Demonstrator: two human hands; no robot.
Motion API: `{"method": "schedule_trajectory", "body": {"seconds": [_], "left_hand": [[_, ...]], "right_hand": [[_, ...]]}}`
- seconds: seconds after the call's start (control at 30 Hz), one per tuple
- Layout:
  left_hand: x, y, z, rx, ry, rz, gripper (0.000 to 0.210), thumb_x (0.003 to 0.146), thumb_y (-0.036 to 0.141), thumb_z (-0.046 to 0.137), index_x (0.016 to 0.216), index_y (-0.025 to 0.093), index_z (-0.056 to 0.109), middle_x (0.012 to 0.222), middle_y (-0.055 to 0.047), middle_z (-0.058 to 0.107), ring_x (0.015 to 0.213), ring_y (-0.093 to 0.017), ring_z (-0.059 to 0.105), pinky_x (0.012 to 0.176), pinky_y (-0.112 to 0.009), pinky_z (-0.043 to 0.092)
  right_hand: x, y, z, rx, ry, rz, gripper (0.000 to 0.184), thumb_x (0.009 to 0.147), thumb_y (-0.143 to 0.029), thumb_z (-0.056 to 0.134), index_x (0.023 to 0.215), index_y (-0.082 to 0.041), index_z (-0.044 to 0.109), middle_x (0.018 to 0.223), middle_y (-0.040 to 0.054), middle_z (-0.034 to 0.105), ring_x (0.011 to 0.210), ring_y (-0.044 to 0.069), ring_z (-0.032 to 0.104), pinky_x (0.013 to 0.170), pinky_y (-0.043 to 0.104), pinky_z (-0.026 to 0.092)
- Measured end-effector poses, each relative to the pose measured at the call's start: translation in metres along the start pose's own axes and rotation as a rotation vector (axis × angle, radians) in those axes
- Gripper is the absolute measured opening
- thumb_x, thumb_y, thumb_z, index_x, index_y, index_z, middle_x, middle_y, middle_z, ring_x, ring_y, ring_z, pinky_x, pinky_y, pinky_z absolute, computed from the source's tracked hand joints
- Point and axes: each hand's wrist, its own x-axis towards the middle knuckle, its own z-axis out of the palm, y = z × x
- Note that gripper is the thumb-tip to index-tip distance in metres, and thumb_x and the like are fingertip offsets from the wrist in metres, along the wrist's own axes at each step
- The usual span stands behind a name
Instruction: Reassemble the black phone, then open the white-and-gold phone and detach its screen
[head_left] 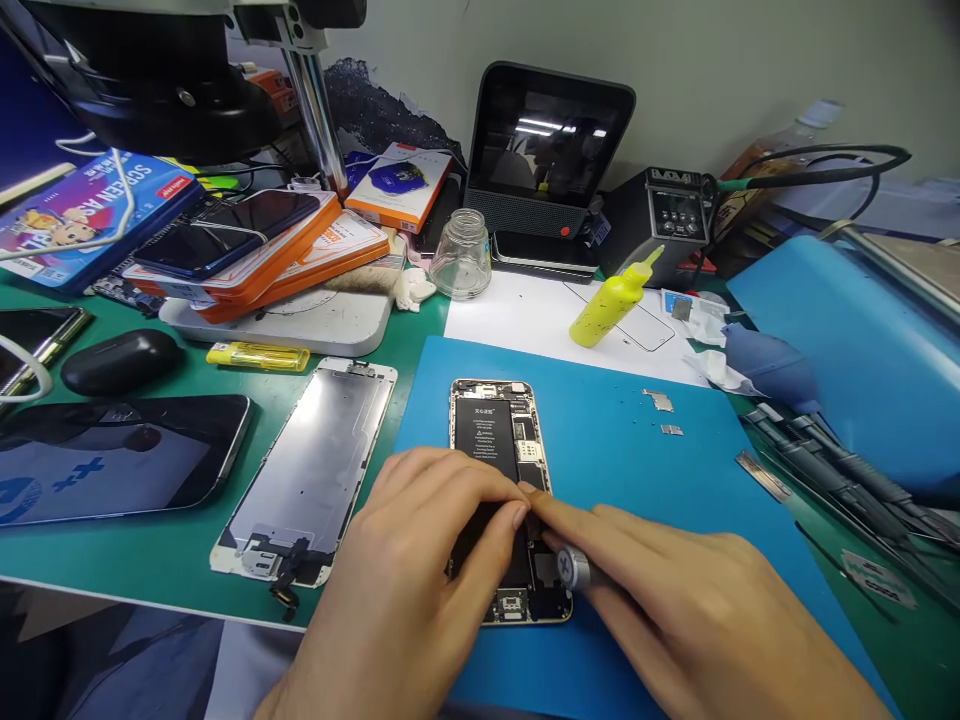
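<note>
An opened smartphone (pixel 531 452) lies on the blue mat (pixel 622 420), its black battery (pixel 484 430) and circuit board bare. Over its middle, my left hand (pixel 420 550) has thumb and forefinger pinched together; whatever is between them is too small or hidden to name. The index fingertip of my right hand (pixel 682 590) meets that pinch at the battery's right edge. Tucked under the right hand's fingers is a screwdriver (pixel 574 568), its silver end cap marked with a cross and the rest hidden. Left of the phone rests a detached screen panel (pixel 311 460), metal backing up.
Small metal shields (pixel 660 400) lie on the mat's right. Behind stand a yellow squeeze bottle (pixel 611 305), a glass jar (pixel 463 255) and a display (pixel 555 140). Tweezers (pixel 847 470) lie at right; a dark phone (pixel 120 455) and a lighter (pixel 259 356) at left.
</note>
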Motion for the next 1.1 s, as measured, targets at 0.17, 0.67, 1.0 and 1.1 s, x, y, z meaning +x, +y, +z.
{"method": "schedule_trajectory", "body": {"seconds": [0.17,0.67,1.0,1.1], "left_hand": [[-0.001,0.0,0.0,-0.025,0.017,0.002,0.017,0.114,0.016,0.062,0.108,0.029,0.07,0.107,0.008,0.081,0.105,-0.016,0.072,0.091,-0.032,0.056],[0.001,-0.004,0.003,-0.045,0.023,0.021,0.016,0.114,0.015,0.062,0.108,0.028,0.071,0.107,0.008,0.08,0.103,-0.017,0.069,0.09,-0.034,0.053],[0.0,-0.003,0.002,-0.045,0.042,0.042,0.016,0.112,0.014,0.064,0.106,0.026,0.071,0.106,0.008,0.08,0.101,-0.016,0.069,0.089,-0.034,0.052],[-0.001,-0.004,0.002,-0.053,0.045,0.044,0.016,0.113,0.013,0.063,0.107,0.027,0.07,0.106,0.009,0.079,0.102,-0.015,0.069,0.091,-0.033,0.051]], "right_hand": [[-0.001,-0.004,-0.005,-0.053,-0.055,-0.003,0.041,0.104,-0.008,0.047,0.14,-0.021,0.063,0.102,0.0001,0.087,0.076,0.019,0.086,0.05,0.032,0.06],[0.032,0.005,-0.02,0.07,-0.431,0.381,0.01,0.101,-0.027,0.063,0.108,-0.032,0.069,0.074,-0.0061,0.074,0.055,0.018,0.067,0.049,0.027,0.035],[0.03,0.003,-0.02,-0.182,-0.223,-0.075,0.016,0.101,-0.014,0.062,0.107,-0.028,0.057,0.07,-0.0078,0.071,0.048,0.021,0.069,0.041,0.036,0.034],[0.02,0.001,-0.015,-0.306,-0.148,-0.205,0.03,0.105,-0.005,0.041,0.123,-0.018,0.061,0.08,-0.0004,0.077,0.054,0.021,0.073,0.043,0.038,0.039]]}}
